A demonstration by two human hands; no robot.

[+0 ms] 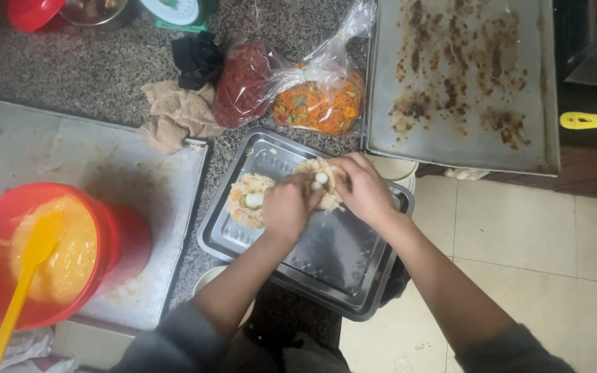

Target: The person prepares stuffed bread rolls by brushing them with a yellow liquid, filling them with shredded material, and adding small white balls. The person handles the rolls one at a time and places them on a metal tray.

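Note:
A steel tray (326, 266) sits on the granite counter in front of me. Two round pale patties lie at its far end. The left patty (243, 204) has a small white egg (254, 200) resting on it. My left hand (290, 205) and my right hand (364, 188) meet over the right patty (319, 168), fingers pinched around its edges. Small white eggs (320, 179) show between my fingers on that patty. Grey sleeves cover both forearms near the bottom edge.
A red bucket (115, 238) of yellow batter with a yellow spatula (25, 273) stands on a flat steel sheet at left. Two plastic bags, red shreds (243, 83) and orange shreds (320, 103), lie behind the tray beside a brown cloth (177, 114). A stained griddle (461, 83) is at right.

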